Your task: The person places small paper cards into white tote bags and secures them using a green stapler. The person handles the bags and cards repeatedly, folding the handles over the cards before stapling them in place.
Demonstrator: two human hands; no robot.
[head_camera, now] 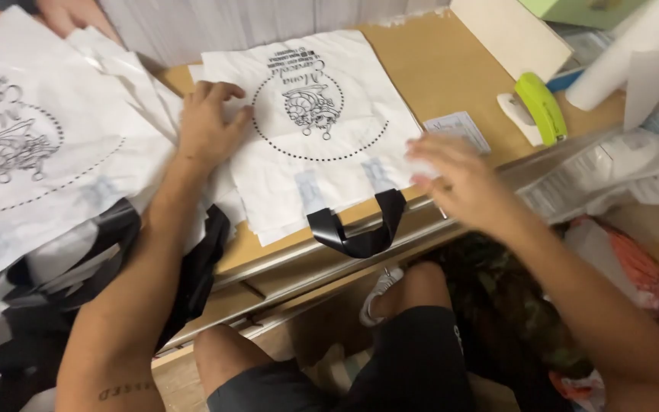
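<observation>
Pressing flat on the left edge of a white printed tote bag (322, 145), the left hand (207, 126), fingers loosely curled and spread, gripping nothing. Lying on a brown work table (436, 69), that bag, topmost on a small stack of like bags, its round dotted emblem facing up, its black ribbon handle (356, 229) hanging over the table's near edge. Hovering at the bag's lower right corner, the right hand (455, 179), blurred, fingers stretched out wide and open, palm down; touching the bag or just above it, cannot tell. Nothing clasped in it, as far as showing.

Spreading to the left, a larger pile of the same white bags (32, 145), overlapping one another, with black handles bunching beneath near the left forearm. Lying just beyond the right hand, a small printed paper slip (459, 128). Resting farther right on the table, a lime green stapler (541, 107), beside a white paper roll (627, 61). Leaning at the top, a pale cardboard sheet (509, 34). Heaping at the right, below table level, crumpled plastic wrapping (619, 168). Showing below, bare knees and black shorts (413, 358).
</observation>
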